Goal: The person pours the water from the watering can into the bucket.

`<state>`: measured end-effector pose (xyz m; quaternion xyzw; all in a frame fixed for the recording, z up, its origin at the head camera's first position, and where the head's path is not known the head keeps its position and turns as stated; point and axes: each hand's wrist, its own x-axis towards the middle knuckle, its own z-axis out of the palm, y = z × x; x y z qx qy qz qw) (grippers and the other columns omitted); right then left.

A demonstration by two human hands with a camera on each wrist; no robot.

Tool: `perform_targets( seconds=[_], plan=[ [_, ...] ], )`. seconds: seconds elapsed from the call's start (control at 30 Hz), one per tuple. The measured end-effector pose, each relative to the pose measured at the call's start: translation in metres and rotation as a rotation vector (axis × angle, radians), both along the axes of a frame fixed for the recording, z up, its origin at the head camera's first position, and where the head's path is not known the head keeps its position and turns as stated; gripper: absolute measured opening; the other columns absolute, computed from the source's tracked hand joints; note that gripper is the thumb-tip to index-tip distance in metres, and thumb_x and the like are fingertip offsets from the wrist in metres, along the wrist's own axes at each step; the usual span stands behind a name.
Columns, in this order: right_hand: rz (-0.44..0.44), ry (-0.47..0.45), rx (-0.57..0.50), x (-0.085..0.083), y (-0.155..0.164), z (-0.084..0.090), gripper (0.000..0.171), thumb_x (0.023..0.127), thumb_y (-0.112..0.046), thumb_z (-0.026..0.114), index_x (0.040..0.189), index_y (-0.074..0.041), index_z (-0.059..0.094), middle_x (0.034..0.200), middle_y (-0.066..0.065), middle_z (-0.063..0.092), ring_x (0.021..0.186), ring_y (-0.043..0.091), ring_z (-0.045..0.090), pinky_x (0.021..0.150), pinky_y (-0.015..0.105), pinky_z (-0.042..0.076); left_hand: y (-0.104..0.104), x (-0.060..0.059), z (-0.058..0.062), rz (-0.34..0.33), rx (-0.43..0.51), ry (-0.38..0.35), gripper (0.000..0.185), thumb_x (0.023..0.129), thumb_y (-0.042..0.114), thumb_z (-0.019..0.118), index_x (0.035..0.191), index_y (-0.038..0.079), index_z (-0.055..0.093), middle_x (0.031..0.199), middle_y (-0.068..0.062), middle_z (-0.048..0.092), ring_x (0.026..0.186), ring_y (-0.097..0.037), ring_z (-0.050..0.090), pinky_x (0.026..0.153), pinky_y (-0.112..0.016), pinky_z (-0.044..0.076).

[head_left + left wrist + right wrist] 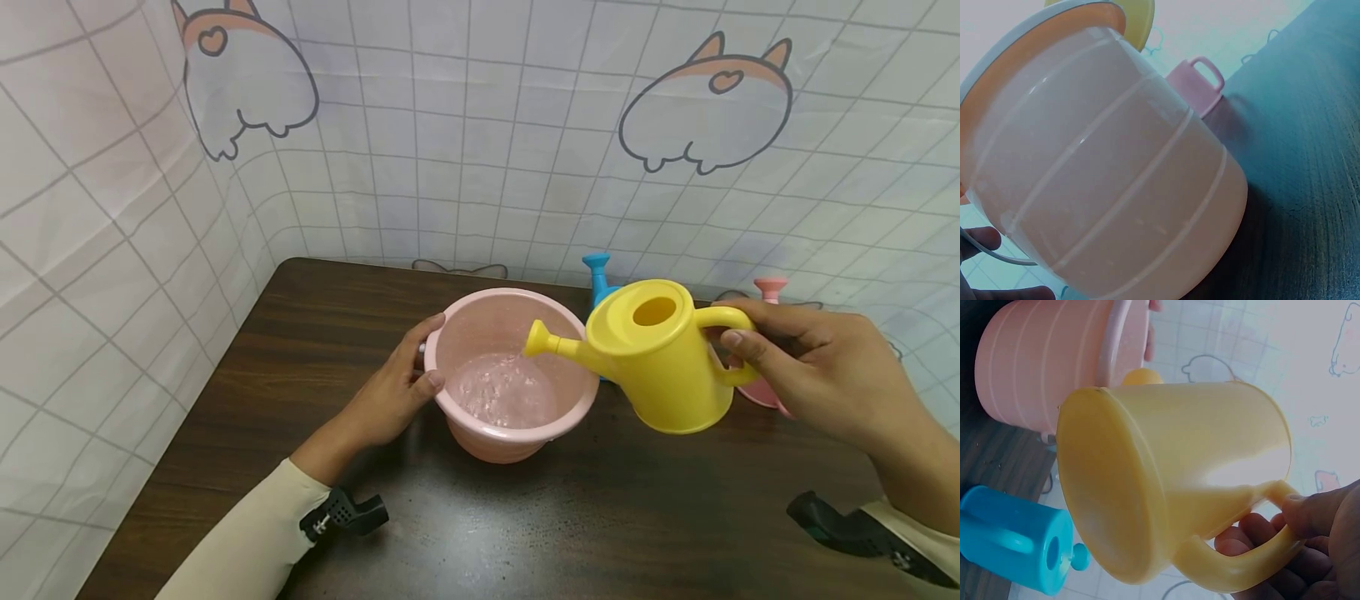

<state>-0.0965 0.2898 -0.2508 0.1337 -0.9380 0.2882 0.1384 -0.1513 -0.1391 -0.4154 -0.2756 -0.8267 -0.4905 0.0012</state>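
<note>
In the head view a yellow watering can (678, 387) is tilted, its spout over a pink bucket (510, 434). My right hand (843, 367) grips the can by its handle; the right wrist view shows the fingers wrapped round that handle (1235, 575). Water (502, 392) in the bucket is rippled and splashing below the spout. My left hand (393, 387) holds the bucket's left side, thumb at the rim and fingers on the outside. In the left wrist view the bucket's ribbed wall (1122, 162) fills much of the picture, with fingertips (1022, 294) at its edge.
Behind the yellow can stands a blue watering can (1016, 537), partly hidden in the head view. A pink watering can (1194, 87) stands at the right, behind my right hand. The dark wooden table (480, 533) has water drops on it. A grid-patterned cloth (480, 125) hangs behind.
</note>
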Motion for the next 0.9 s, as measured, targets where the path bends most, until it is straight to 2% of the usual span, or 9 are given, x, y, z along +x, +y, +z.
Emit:
perform_targets(
  seconds=[0.13,0.27,0.4,0.7,0.9],
  plan=[
    [-0.019,-0.011,0.008,0.0004,0.0002,0.0003,0.027,0.095,-0.019,0.077,0.122,-0.017,0.077,0.09,-0.012,0.075,0.067,0.006,0.057,0.053,0.019,0.04,0.0003,0.0005,0.001,0.003,-0.001,-0.002,0.085,0.095,0.08,0.037,0.162,0.031,0.018,0.144,-0.021,0.043,0.114,-0.03,0.063,0.089,-0.048,0.052],
    [0.003,0.012,-0.008,0.0004,-0.0003,0.0004,0.026,0.095,-0.017,0.076,0.121,-0.015,0.077,0.091,-0.008,0.076,0.069,0.002,0.059,0.056,0.016,0.043,0.0008,0.0005,0.0015,0.001,0.001,-0.002,0.085,0.095,0.08,0.037,0.162,0.031,0.018,0.143,-0.021,0.043,0.114,-0.029,0.063,0.088,-0.048,0.053],
    [0.028,0.037,-0.039,0.0007,-0.0008,0.0003,0.027,0.094,-0.01,0.077,0.12,-0.012,0.077,0.087,-0.011,0.076,0.07,0.0,0.063,0.059,0.013,0.045,0.0012,0.0007,0.0017,0.001,0.001,-0.003,0.085,0.095,0.08,0.037,0.162,0.031,0.018,0.144,-0.02,0.042,0.114,-0.03,0.063,0.089,-0.048,0.053],
    [0.022,0.025,-0.065,0.0015,-0.0017,-0.0009,0.026,0.094,-0.012,0.077,0.12,-0.013,0.077,0.088,-0.008,0.076,0.073,-0.001,0.066,0.06,0.013,0.047,0.0013,0.0011,0.0023,0.005,-0.003,-0.007,0.085,0.095,0.08,0.037,0.162,0.032,0.018,0.146,-0.02,0.041,0.115,-0.031,0.063,0.09,-0.049,0.052],
    [0.005,0.017,-0.031,0.0007,-0.002,-0.0017,0.027,0.094,-0.012,0.077,0.121,-0.013,0.077,0.092,-0.02,0.073,0.07,-0.001,0.063,0.055,0.015,0.045,0.0006,0.0008,0.0004,0.012,-0.007,-0.012,0.085,0.095,0.08,0.038,0.162,0.032,0.018,0.147,-0.02,0.041,0.114,-0.03,0.063,0.09,-0.049,0.052]
  ],
)
